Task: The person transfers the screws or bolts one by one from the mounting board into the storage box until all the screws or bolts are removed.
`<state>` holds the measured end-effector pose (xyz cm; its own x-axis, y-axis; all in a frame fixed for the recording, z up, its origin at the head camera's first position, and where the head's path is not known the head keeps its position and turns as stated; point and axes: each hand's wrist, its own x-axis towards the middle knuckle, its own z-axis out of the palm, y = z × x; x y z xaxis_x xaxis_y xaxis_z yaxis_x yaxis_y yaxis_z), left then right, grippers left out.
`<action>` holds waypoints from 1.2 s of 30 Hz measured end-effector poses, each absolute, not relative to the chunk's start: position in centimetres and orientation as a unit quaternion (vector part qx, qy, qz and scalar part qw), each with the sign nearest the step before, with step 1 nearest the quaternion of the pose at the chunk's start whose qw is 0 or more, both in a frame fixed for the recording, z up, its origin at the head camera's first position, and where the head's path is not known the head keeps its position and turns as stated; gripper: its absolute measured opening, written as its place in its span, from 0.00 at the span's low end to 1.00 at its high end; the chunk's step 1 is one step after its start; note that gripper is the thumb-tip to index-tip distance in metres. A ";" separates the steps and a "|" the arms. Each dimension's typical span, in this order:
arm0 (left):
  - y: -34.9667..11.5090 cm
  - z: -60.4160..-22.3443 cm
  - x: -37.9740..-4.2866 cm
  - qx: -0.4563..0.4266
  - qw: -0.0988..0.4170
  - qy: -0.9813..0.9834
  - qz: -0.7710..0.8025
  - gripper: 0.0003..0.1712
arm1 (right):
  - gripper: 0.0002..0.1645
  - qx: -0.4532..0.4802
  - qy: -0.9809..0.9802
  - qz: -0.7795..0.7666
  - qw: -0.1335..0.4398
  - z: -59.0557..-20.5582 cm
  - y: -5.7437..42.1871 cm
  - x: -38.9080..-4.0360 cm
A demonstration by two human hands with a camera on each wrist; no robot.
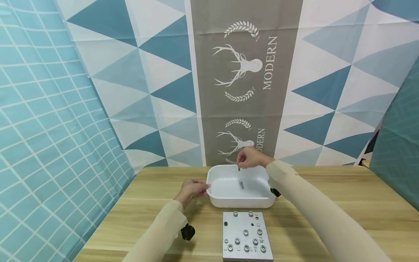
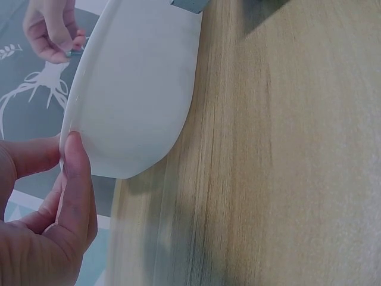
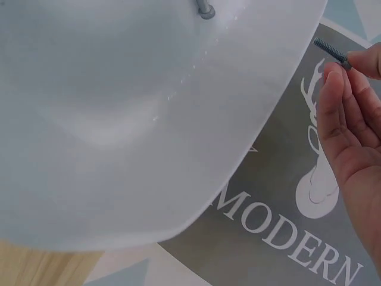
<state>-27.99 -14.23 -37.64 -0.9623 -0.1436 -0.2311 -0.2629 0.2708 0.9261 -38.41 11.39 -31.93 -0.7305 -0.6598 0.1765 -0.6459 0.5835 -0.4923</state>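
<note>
A small threaded bolt (image 3: 329,50) is pinched between the thumb and fingers of my right hand (image 1: 251,158), above the far rim of a white plastic tub (image 1: 242,202). In the right wrist view its threaded end points away from the fingertips. My left hand (image 1: 193,188) grips the tub's left rim, with the thumb and fingers on opposite sides of the wall. Another bolt (image 1: 241,185) lies on the tub floor; the right wrist view shows only its head end (image 3: 206,11).
In front of the tub lies a silver metal block (image 1: 240,222) with several socket-head bolts standing in it and a few open holes. Everything rests on a wooden table (image 1: 157,185). A patterned curtain (image 1: 170,91) hangs behind, and a blue checked one (image 1: 49,109) on the left.
</note>
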 end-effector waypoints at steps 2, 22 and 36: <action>-14.2 -37.6 -28.0 -0.129 0.051 0.794 0.591 0.15 | 0.05 -0.373 0.888 -0.269 0.012 -32.1 11.4 -38.4; -14.1 -37.8 -28.2 -0.121 0.044 0.782 0.610 0.15 | 0.03 -0.426 0.867 -0.256 0.029 -32.2 12.1 -37.4; -14.1 -37.7 -27.8 -0.122 0.041 0.785 0.606 0.15 | 0.07 -0.427 0.874 -0.228 0.047 -32.1 13.0 -34.6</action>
<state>-27.83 -14.13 -37.70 -0.9670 -0.1408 -0.2122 -0.2410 0.2362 0.9414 -34.63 13.02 -32.05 -0.6316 -0.7671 0.1120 -0.7242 0.5322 -0.4385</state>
